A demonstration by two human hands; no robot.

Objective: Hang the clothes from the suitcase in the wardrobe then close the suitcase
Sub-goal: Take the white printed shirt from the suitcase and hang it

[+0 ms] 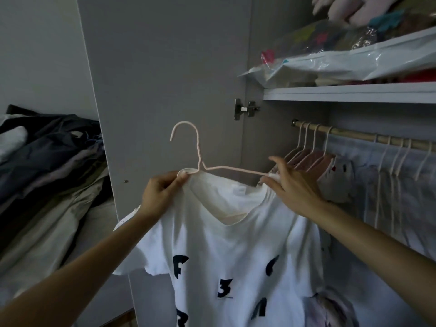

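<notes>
Left hand pinches shirt collar, right hand pinches collar over hanger; half-seated shirt may slip short of rod.

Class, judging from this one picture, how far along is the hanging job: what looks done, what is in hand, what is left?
Done: several garments already hang on the wardrobe rail. In hand: the left hand and right hand pinch the white T-shirt at its neckline, fitting it onto the pink hanger, not yet hooked on the rail. Left: hooking it up; the suitcase is out of view.

Soft matt white cloth T-shirt, thin pink coated hanger, pale wooden rail, glossy plastic bag
</notes>
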